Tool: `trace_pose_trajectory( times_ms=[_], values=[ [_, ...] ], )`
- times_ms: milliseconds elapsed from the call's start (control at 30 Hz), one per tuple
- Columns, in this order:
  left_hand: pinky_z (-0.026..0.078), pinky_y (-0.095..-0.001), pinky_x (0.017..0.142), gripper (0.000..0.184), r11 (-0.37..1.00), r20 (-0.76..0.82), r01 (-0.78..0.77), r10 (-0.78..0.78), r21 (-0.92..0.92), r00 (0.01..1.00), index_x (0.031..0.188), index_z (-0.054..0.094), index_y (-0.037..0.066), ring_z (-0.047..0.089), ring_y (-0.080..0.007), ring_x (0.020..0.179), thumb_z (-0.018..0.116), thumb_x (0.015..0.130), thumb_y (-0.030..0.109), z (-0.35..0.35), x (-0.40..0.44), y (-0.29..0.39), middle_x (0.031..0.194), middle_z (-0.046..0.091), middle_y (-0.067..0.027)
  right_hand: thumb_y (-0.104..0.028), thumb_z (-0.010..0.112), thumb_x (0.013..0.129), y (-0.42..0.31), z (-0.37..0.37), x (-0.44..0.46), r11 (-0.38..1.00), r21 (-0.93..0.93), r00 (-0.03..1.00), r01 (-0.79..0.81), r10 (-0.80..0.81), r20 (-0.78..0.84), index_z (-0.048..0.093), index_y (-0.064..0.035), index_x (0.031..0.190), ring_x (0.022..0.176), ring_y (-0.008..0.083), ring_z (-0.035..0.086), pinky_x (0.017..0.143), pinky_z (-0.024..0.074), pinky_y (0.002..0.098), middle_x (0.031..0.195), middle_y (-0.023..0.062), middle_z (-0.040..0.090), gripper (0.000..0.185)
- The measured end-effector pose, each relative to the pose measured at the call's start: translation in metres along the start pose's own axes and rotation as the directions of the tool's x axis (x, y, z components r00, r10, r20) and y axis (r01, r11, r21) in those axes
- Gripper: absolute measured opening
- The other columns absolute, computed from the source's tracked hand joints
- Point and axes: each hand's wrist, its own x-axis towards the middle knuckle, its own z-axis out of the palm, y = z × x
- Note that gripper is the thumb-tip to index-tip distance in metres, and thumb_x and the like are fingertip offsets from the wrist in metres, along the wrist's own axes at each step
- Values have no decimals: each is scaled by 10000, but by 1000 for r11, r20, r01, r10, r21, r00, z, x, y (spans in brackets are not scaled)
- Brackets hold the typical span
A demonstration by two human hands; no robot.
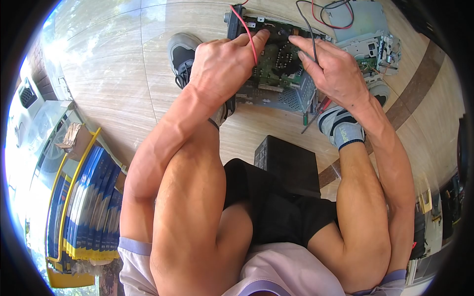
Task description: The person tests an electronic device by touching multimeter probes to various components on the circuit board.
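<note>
An opened electronic unit with a green circuit board (276,61) in a metal chassis (276,98) lies on the floor at the top centre. My left hand (224,61) rests over the board's left part, its fingertips down among the components; a red wire (243,22) runs across its fingers. Whether it grips anything cannot be made out. My right hand (335,71) is over the board's right side, index finger and thumb apart, with nothing seen between them. A black wire (311,37) passes by its fingers.
Right of the unit lie a metal plate (363,19) and a removed drive mechanism (377,52). A screwdriver (305,118) is beside the chassis. Between my legs stands a black box (291,163). At the left is a yellow rack (74,192) of blue packages; my shoes flank the unit.
</note>
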Motion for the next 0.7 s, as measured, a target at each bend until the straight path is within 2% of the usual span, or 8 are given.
trace_pose_trajectory(
  times_ms=[200,700],
  values=[
    [627,-406,614,483,999,68,43,-43,-1,997,1428,673,130,782,-258,755,649,946,106,-2,2,2,947,766,-56,-77,711,1015,0,0,0,1000,0,1000,0,0,-1,691,-109,1421,1011,364,743,868,605,424,1130,160,767,407],
    [625,-405,618,468,999,60,40,-39,-19,997,1431,666,126,781,-257,754,645,963,115,-3,1,2,951,762,-55,-80,704,1018,0,-2,1,999,-36,1000,14,-14,20,686,-105,1427,996,369,740,862,602,426,1124,169,764,409]
  ],
)
